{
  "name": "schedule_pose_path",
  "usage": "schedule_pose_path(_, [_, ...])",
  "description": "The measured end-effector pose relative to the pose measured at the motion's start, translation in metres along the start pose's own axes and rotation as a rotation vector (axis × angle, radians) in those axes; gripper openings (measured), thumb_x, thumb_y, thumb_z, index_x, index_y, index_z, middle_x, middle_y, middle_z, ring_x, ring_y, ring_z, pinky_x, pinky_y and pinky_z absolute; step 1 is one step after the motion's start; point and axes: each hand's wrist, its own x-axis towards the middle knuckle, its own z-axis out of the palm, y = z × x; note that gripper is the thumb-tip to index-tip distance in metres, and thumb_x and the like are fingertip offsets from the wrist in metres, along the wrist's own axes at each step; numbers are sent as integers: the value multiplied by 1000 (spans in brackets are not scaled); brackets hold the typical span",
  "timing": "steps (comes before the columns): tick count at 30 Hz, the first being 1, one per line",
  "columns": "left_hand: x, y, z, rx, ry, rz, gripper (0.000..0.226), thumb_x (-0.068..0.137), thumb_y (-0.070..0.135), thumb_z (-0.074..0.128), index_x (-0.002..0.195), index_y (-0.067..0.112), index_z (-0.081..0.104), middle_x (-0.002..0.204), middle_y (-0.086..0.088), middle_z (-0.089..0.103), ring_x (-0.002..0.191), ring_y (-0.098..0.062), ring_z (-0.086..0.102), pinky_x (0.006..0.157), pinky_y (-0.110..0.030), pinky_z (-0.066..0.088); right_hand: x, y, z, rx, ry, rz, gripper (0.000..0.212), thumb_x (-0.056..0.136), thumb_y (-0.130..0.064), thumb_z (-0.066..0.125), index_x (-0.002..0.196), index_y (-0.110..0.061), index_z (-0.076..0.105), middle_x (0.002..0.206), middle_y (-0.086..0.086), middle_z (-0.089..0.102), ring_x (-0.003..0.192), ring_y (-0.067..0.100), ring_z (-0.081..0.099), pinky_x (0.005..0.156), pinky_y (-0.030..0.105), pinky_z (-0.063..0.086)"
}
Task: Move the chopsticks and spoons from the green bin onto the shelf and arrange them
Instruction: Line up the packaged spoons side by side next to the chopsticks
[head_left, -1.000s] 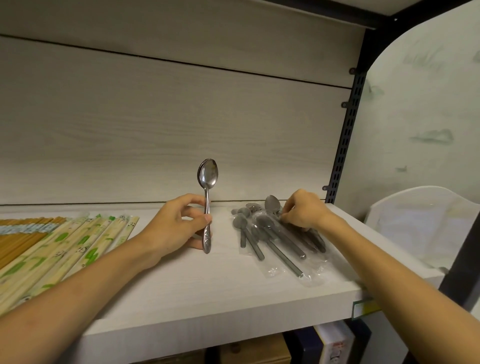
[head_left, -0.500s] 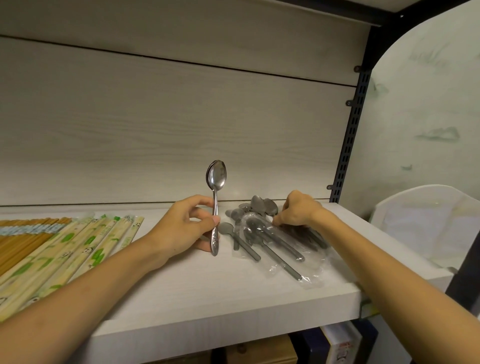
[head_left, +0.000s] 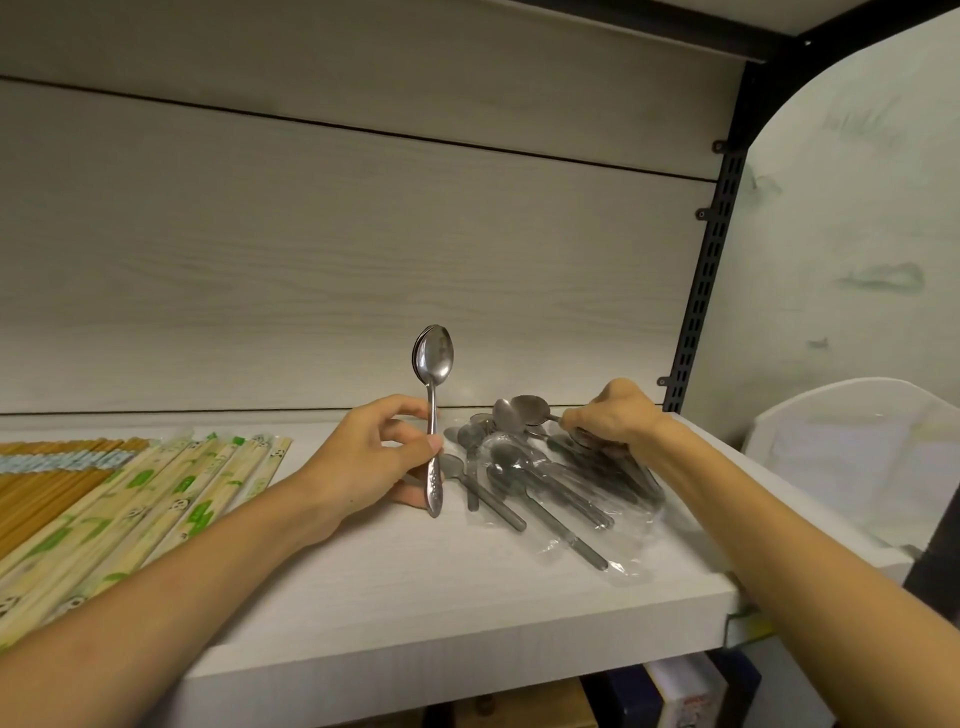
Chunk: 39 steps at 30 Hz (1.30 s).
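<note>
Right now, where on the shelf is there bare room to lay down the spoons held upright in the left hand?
Bare white shelf board shows along the front edge, bordered by the paper-wrapped chopsticks to the left and the pile of plastic-bagged grey spoons to the right. It is crowded under the right hand, which grips spoons in that pile.

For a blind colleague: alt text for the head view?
Left hand holds a spoon upright on a white shelf; right hand grips spoons in a pile. Chopsticks lie left.
</note>
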Motion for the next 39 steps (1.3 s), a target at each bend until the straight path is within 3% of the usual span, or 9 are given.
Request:
schedule_pose_path(3, [1,-1,-1,-14,8,0,22,87,3,65,108,11,62,83,-15,68,66,-27,68,63,-45,61,1,0,-1,-18,-11,-21,31,75,-19,67,49,-11,53,49,5,46,44,19,38,53,28,34])
schedule_pose_path(9, [2,-2,-2,-5,14,-2,22,88,2,64,108,10,62,81,-13,68,66,-28,68,63,-43,61,3,3,2,-118,-36,-38,30,86,-32,67,79,-3,62,76,9,58,75,25,55,68,33,45])
schedule_pose_path(13, [4,-3,-3,14,30,-2,21,88,4,65,107,12,63,82,-11,69,67,-32,70,67,-44,61,3,4,1,-61,12,-67,21,76,-17,64,60,-10,53,61,8,44,62,23,42,62,32,35])
schedule_pose_path(17, [6,-4,-4,19,32,-9,21,87,5,66,105,14,63,82,-11,69,71,-34,71,71,-48,60,3,3,1,-27,23,-101,21,85,-15,60,65,-8,58,60,8,46,56,21,41,59,31,34])
schedule_pose_path(24, [6,-5,-5,28,39,-15,22,87,4,66,108,12,64,81,-11,69,66,-27,70,69,-48,60,-2,1,5,-66,-46,-102,30,91,-17,57,65,-8,46,59,5,40,54,19,37,58,29,31])
schedule_pose_path(29, [7,-6,-7,69,41,-14,21,87,7,67,107,15,64,84,-12,71,75,-36,71,77,-51,58,-2,2,8,71,-38,-168,16,90,-8,54,74,-8,55,70,10,42,66,21,39,61,29,32])
schedule_pose_path(33, [7,-6,-7,76,41,-27,21,87,8,68,106,16,65,82,-10,71,73,-37,71,79,-53,57,0,7,11,136,28,-155,17,85,-3,54,71,-3,64,65,9,47,62,19,43,59,28,36])
schedule_pose_path(37, [6,-5,-7,82,45,-22,21,86,9,68,106,16,65,82,-11,71,75,-34,70,80,-53,57,-1,4,7,145,42,-148,22,88,-9,60,72,5,66,58,8,47,53,18,44,54,27,37])
schedule_pose_path(39, [6,-6,-7,79,49,-21,21,86,10,69,106,16,65,86,-14,72,81,-36,70,83,-55,55,-10,-4,0,120,34,-152,29,92,-19,62,70,0,63,55,5,44,47,14,42,52,23,37])
